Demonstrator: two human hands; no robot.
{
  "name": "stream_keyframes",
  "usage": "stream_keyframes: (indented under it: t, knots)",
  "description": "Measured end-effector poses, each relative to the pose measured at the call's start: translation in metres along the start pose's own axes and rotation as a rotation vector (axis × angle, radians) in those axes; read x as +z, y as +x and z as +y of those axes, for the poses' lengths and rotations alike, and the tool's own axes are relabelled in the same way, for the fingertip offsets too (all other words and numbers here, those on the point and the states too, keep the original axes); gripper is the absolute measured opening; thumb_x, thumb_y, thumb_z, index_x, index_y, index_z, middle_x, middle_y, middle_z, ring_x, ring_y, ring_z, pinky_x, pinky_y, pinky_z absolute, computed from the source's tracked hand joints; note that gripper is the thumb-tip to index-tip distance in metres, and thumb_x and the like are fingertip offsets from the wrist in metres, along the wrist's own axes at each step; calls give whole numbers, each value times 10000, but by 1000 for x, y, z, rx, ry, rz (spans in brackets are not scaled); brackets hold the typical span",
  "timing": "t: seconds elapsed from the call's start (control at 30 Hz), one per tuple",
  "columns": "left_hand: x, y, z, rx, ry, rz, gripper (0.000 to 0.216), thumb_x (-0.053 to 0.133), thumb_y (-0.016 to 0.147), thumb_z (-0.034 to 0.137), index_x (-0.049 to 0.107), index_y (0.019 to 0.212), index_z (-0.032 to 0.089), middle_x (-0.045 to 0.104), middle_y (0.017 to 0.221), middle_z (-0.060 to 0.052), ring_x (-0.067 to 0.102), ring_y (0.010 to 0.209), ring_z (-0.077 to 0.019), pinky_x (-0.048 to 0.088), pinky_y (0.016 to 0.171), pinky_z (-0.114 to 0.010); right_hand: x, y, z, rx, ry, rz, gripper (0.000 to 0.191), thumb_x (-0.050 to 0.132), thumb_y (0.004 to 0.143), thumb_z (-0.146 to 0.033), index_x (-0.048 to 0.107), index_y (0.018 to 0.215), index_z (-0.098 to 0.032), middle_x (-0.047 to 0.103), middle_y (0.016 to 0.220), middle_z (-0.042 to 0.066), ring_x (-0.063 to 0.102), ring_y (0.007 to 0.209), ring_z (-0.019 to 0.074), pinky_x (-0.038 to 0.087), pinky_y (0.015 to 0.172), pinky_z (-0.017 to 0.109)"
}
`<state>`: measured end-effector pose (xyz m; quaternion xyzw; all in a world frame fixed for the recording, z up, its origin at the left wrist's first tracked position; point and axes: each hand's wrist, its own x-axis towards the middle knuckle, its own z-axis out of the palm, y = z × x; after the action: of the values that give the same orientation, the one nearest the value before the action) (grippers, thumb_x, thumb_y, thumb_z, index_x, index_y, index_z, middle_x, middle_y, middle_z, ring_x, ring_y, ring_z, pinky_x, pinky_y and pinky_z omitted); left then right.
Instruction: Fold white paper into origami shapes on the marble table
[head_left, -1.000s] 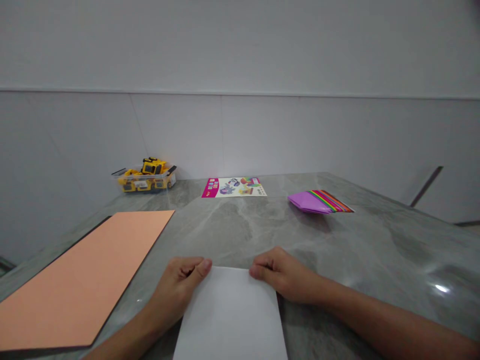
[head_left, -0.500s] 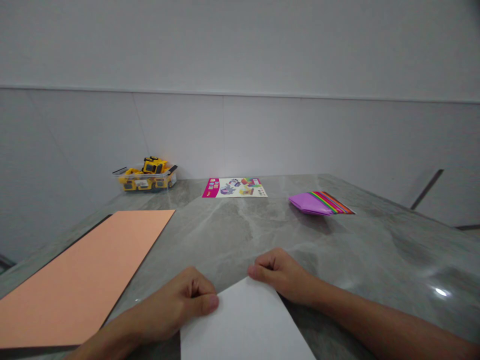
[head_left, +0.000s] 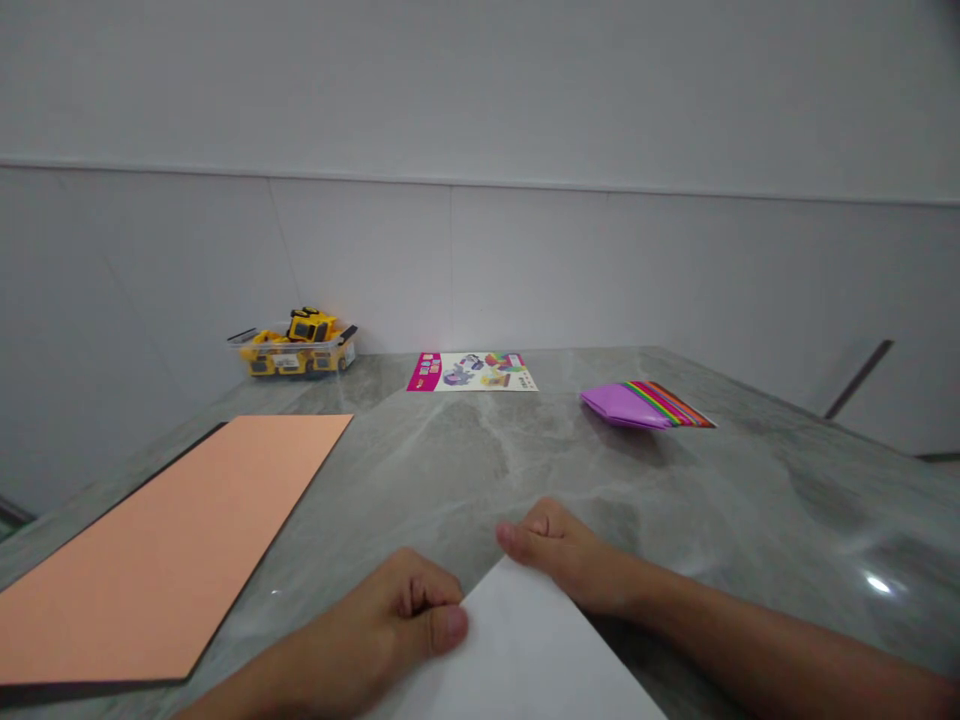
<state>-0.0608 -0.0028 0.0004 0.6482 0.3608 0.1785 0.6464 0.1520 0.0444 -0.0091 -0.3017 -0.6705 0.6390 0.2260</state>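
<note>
Between my hands, at the bottom of the head view, is a white sheet of paper [head_left: 525,650], tilted, its near part cut off by the frame. My left hand [head_left: 397,625] pinches its upper left edge, thumb on top and fingers curled beneath. Closed on the far corner is my right hand [head_left: 562,550], with its thumb pressed on the paper. To the left of my left hand lies a large peach-coloured sheet [head_left: 180,530] with a dark edge showing under its left side.
A clear plastic box [head_left: 296,352] with yellow toy vehicles stands at the back left. Near the wall lies a printed picture sheet [head_left: 472,372]. A purple folded paper piece with rainbow stripes [head_left: 634,405] rests on the grey marbled table [head_left: 450,480] at right.
My left hand has shifted right and slightly down along the paper's edge, closer to my right hand. The paper has turned a little, while my right hand stays almost in place.
</note>
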Motion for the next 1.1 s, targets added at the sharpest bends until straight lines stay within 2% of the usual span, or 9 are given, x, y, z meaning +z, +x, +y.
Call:
stream_keyframes:
  t: [0.2,0.33,0.47,0.67,0.77,0.87,0.93,1.0,1.1]
  knots:
    - [2,4,-2,10,-66,7,511,558,759,599,373,540,176,297,491,66,218,412,-47,139,389,-222,2,-1,1,7,117,44,640,535,753,-660,337,400,-165,323,365,-65,238,321,20,154,335,200]
    - [2,3,1,-51,-51,15,507,581,732,605,419,539,166,336,485,59,247,405,-50,147,380,-220,6,-4,-1,-33,21,66,637,540,755,-649,293,409,-174,276,379,-74,209,342,17,119,339,201]
    - [2,2,2,-70,0,23,530,568,744,604,367,504,177,284,456,70,216,393,-48,127,377,-227,5,-4,0,-43,-61,36,616,506,789,-635,283,446,-174,251,410,-79,200,364,19,118,347,195]
    - [-1,9,-9,-41,6,335,524,531,755,632,480,575,143,398,504,36,319,429,-69,209,406,-212,-18,1,5,22,44,41,480,678,675,-571,591,731,-103,552,599,-8,464,479,67,334,445,179]
    - [-2,9,-10,5,-61,388,503,531,780,596,602,751,98,557,610,-24,471,501,-114,320,456,-215,-26,3,6,33,59,190,489,751,608,-497,606,871,-111,621,650,15,542,520,108,397,499,216]
    - [1,5,-7,131,-95,248,473,543,831,448,564,1170,118,668,936,-108,617,773,-212,465,641,-286,-31,4,8,3,-70,405,429,714,667,-448,617,918,-114,634,656,19,544,521,119,392,493,227]
    - [2,0,-5,195,53,230,586,560,828,335,400,1371,182,596,1209,-131,571,1046,-270,473,822,-355,-33,4,9,-32,-167,474,360,667,721,-419,646,912,-114,663,717,40,574,589,141,414,536,245]
    - [1,-4,-4,211,339,304,723,593,791,261,279,1442,247,419,1424,-104,400,1268,-301,373,1004,-419,-35,4,9,-60,-255,483,313,620,767,-387,678,922,-122,693,805,58,604,682,170,440,609,271]
    - [-4,-8,-3,173,723,357,741,610,763,235,299,1430,312,134,1553,-25,108,1402,-324,142,1125,-502,-38,3,7,-52,-417,442,280,573,805,-343,709,949,-145,714,898,63,625,786,206,455,701,311]
